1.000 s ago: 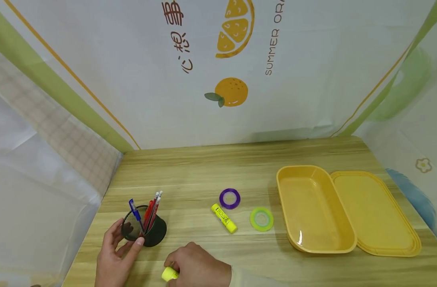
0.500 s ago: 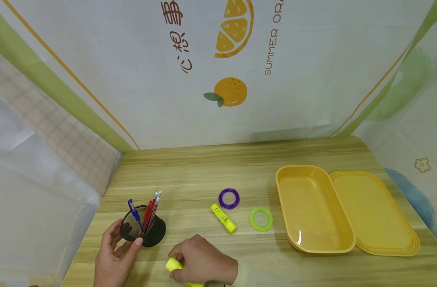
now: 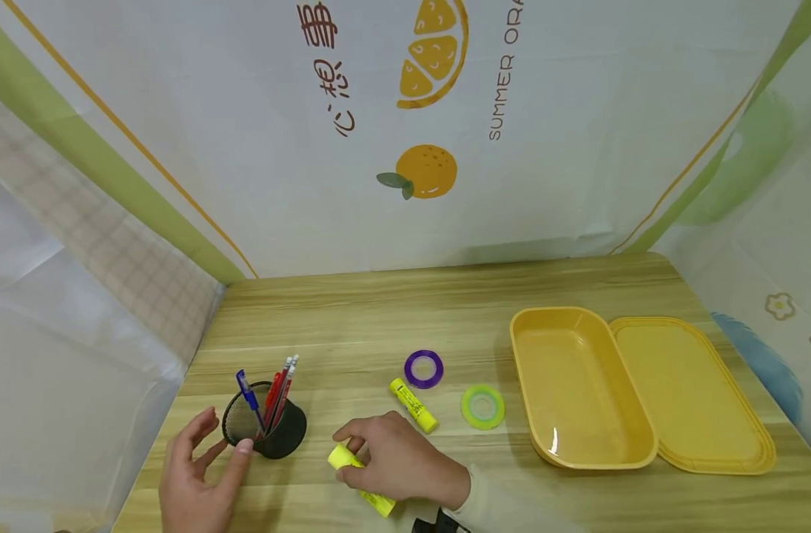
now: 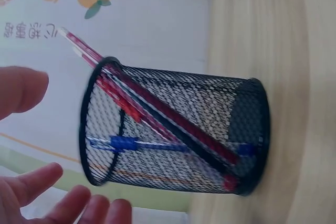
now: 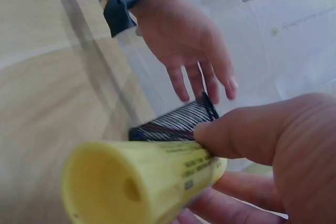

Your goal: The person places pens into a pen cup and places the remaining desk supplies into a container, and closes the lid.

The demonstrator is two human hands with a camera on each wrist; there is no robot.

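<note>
My left hand (image 3: 195, 477) is beside a black mesh pen cup (image 3: 290, 433), its fingers spread. In the left wrist view the thumb (image 4: 23, 90) and the fingers stand apart from the cup's rim. A blue pen (image 3: 248, 392), a red pen (image 3: 273, 392) and several pencils (image 3: 287, 385) lean inside the upright cup. My right hand (image 3: 405, 459) pinches a yellow glue stick (image 5: 152, 182) between thumb and fingers, to the right of the cup. A second yellow glue stick (image 3: 414, 406) lies just beyond that hand.
A purple tape roll (image 3: 408, 370) and a green tape roll (image 3: 468, 407) lie mid-table. On the right stands a yellow box (image 3: 581, 385), with its lid (image 3: 705, 400) lying beside it. A printed white cloth (image 3: 525, 192) hangs behind the wooden table (image 3: 352, 311).
My right hand has moved up and to the right with the glue stick, showing more of it. The left hand has eased off the pen cup slightly to the left, its fingers opening wider.
</note>
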